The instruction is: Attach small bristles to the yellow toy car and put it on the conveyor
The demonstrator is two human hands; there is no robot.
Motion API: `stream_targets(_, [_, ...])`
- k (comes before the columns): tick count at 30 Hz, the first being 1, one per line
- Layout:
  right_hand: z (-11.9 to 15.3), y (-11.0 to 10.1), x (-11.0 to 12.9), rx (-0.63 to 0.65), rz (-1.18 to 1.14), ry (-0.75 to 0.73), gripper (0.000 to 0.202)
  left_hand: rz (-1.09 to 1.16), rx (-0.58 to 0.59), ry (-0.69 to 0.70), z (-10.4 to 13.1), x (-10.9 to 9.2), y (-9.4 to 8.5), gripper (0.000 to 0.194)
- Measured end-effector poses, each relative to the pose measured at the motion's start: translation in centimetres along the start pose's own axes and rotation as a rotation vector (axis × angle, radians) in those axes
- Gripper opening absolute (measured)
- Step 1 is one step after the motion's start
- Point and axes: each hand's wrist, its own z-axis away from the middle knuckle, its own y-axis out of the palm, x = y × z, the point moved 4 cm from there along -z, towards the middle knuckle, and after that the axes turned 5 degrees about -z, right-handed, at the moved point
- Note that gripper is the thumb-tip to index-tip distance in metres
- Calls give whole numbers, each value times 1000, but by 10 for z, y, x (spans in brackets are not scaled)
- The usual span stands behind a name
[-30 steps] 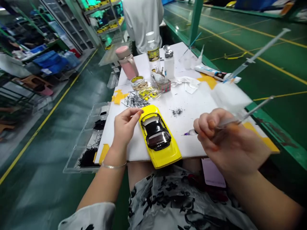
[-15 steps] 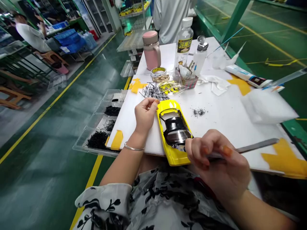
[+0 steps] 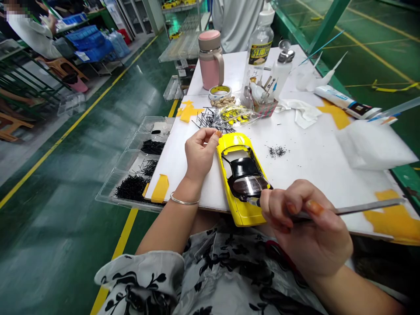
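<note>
A yellow model car body [image 3: 241, 214] with a black roof and clear windows lies at the table's front edge. My left hand [image 3: 201, 153] is beside its far left corner, thumb and fingertips pressed together; what they pinch, if anything, is too small to make out. My right hand [image 3: 305, 223] is closed around a metal tool [image 3: 370, 205] whose flat end sticks out to the right. From the same fist a thin tip reaches the near edge of the car's glass. Past the car lie loose thin black pieces [image 3: 206, 119] and a bag of small yellow parts [image 3: 234, 116].
A pink mug [image 3: 211, 65], a tape roll [image 3: 219, 92], a clear bottle [image 3: 260, 48] and a tool box [image 3: 269, 107] stand behind. At left is a tray of black parts [image 3: 113, 192]; at right, a white bag [image 3: 377, 144]. A person [image 3: 234, 24] is beyond the table.
The view has shifted slightly, so the table's objects appear a little further right. Both hands keep nearly the same places at the car, and the metal tool lies slightly flatter in my right hand.
</note>
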Motion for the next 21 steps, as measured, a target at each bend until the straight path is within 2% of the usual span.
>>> stream_targets(11, [-2,-3,7,-31,10,-20,24,-29,1,-2,0,1,-1,15])
stream_targets(21, [-3,-23,31,-151,-23,-22,28,-2,-7,-7,1,-1,-1,14])
